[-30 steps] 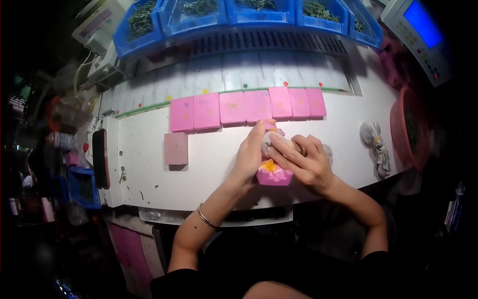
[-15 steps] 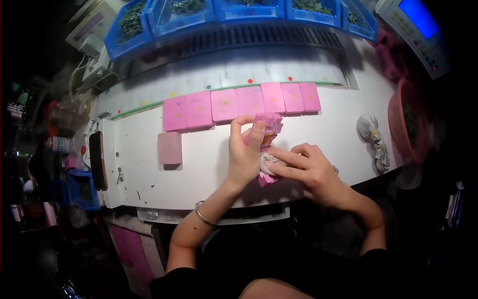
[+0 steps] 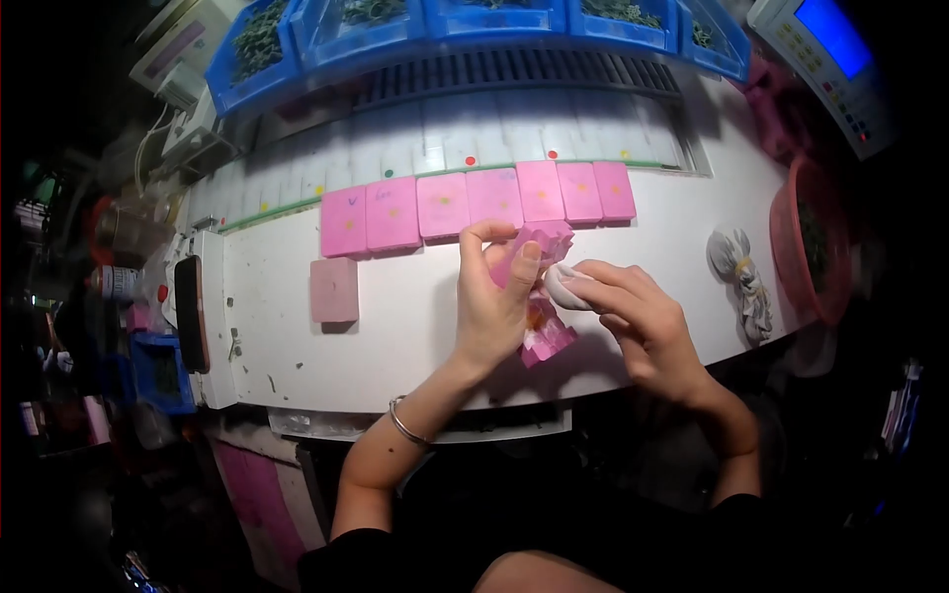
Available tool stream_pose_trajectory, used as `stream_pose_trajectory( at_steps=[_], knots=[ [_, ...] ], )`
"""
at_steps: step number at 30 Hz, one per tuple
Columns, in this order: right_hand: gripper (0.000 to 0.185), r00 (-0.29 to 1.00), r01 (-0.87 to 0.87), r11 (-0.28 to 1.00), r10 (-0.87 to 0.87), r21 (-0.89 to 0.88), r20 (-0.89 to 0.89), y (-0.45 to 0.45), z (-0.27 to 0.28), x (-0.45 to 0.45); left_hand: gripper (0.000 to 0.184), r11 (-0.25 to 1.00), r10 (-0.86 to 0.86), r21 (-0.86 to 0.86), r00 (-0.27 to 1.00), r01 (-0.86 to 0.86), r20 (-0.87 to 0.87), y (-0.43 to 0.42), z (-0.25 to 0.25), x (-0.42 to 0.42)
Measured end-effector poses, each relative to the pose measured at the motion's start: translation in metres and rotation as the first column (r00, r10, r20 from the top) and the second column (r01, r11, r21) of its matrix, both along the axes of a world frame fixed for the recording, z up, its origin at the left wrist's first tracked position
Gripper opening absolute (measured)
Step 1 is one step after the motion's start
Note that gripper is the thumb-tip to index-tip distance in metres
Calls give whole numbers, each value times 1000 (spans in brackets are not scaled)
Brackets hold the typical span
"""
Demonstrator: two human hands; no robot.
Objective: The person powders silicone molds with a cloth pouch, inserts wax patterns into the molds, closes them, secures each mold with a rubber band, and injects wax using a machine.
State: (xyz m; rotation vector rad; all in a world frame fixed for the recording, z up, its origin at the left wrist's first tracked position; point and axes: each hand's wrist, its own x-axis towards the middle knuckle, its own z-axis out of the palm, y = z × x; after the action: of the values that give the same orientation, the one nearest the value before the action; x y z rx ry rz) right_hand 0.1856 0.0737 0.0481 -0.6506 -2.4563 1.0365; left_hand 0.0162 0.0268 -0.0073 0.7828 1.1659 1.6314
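White pouch point(image 3: 567, 288) shifted up from lower end of notched pink piece point(image 3: 542, 239); right hand point(image 3: 647, 321) pinches pouch, left hand point(image 3: 490, 301) clasps pink piece. Brace left, dab lightly.

The left hand point(image 3: 491, 311) holds a jagged pink piece point(image 3: 544, 240); the right hand point(image 3: 641, 321), a white bundle point(image 3: 566, 289) (just beside it).

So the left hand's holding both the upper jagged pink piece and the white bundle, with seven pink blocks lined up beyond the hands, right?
Not quite: the white bundle is in the right hand, not the left hand, as the head view shows. The left does hold the upper jagged pink piece, and seven pink blocks are lined up beyond.
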Motion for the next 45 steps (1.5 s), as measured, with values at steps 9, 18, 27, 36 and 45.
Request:
stream_pose_trajectory(
  at_steps=[9,18,27,36,45],
  knots=[
    [50,962,-115,992,126,-59,242,4,-5,-7,51,999,-1,-39,947,-12,-320,-6,-5,5],
    [62,994,107,993,-105,59,-43,-14,-8,-16,45,968,-79,-199,933,156,350,-11,8,-17],
    [55,902,340,900,-231,272,-363,-25,0,-38,67,977,-206,-26,968,211,141,-21,6,-14],
    [48,952,103,966,-164,-235,-257,-7,9,-44,81,948,-289,140,957,287,-9,-25,3,-28],
    [39,966,75,949,-146,-307,-214,-11,5,-62,67,922,-370,108,929,371,-29,-29,6,-51]
  ],
)
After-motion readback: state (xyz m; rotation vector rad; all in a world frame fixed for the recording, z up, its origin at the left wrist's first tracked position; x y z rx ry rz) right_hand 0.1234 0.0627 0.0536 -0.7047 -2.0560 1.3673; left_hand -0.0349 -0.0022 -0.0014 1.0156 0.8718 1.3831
